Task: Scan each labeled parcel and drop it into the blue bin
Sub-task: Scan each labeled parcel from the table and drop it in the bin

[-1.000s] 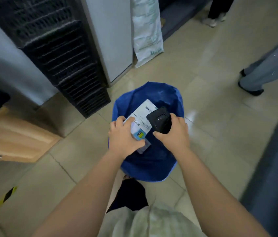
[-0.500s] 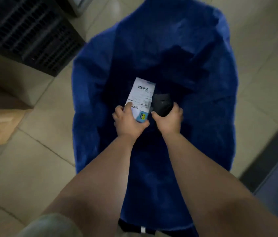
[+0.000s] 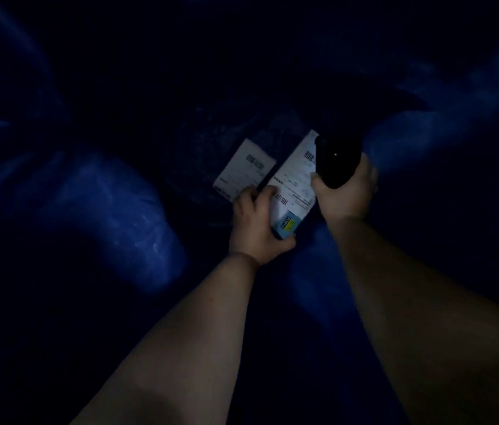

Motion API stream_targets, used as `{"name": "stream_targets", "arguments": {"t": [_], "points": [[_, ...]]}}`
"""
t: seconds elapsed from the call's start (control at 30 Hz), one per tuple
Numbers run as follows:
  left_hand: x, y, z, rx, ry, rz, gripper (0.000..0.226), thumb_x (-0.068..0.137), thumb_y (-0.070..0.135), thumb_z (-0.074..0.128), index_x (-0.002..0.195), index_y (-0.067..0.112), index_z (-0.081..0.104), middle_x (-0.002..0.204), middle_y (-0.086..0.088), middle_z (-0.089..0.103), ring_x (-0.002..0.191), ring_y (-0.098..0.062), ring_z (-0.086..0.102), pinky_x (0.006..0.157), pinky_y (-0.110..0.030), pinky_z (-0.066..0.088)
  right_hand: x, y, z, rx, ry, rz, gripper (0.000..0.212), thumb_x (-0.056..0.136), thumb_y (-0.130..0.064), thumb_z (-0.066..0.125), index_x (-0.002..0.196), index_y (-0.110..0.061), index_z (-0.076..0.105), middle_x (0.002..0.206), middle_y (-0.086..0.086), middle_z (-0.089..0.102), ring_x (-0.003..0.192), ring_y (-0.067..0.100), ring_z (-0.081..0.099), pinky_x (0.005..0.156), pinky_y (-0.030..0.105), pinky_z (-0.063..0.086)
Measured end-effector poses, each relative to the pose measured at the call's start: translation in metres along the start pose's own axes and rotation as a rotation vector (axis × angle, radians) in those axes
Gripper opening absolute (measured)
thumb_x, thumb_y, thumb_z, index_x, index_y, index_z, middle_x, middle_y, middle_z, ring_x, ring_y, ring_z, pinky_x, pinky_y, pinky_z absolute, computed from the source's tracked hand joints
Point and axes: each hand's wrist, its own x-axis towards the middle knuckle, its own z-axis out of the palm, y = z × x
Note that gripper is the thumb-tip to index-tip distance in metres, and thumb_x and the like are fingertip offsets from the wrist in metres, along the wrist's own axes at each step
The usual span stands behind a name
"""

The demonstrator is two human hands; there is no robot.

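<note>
Inside the blue bin (image 3: 113, 204), a parcel (image 3: 295, 185) is held by the left hand (image 3: 257, 222) and a scanner (image 3: 337, 161) is gripped by the right hand (image 3: 346, 191). Another parcel (image 3: 243, 168) is already dropped just to the left; the held one is not.

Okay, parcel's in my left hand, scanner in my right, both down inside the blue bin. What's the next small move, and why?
Probably loosen the left hand and let the parcel fall. It is deep inside the bin, beside a second parcel lying at the bottom, and the scanner in the right hand sits at its label. Whether it scanned, I cannot tell.
</note>
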Motion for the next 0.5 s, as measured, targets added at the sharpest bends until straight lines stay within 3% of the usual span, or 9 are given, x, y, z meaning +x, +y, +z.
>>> {"name": "stream_targets", "arguments": {"t": [0.27, 0.5], "points": [[0.062, -0.044, 0.045, 0.043, -0.056, 0.013, 0.102, 0.063, 0.029, 0.090, 0.147, 0.008, 0.036, 0.139, -0.021, 0.032, 0.131, -0.038, 0.029, 0.108, -0.049, 0.037, 0.025, 0.040, 0.058, -0.036, -0.038, -0.017, 0.091, 0.068, -0.031, 0.089, 0.145, -0.014, 0.042, 0.139, 0.011, 0.043, 0.132, 0.032, 0.042, 0.101, 0.047, 0.046], [0.083, -0.070, 0.044, 0.372, -0.072, 0.097, 0.103, 0.066, 0.047, 0.084, 0.151, 0.015, 0.034, 0.145, -0.019, 0.038, 0.128, -0.038, 0.035, 0.103, -0.051, 0.032, 0.024, 0.051, 0.085, -0.033, -0.066, -0.031, 0.084, 0.066, -0.026, 0.090, 0.136, -0.004, 0.051, 0.133, 0.018, 0.049, 0.127, 0.035, 0.046, 0.098, 0.042, 0.046]]}}
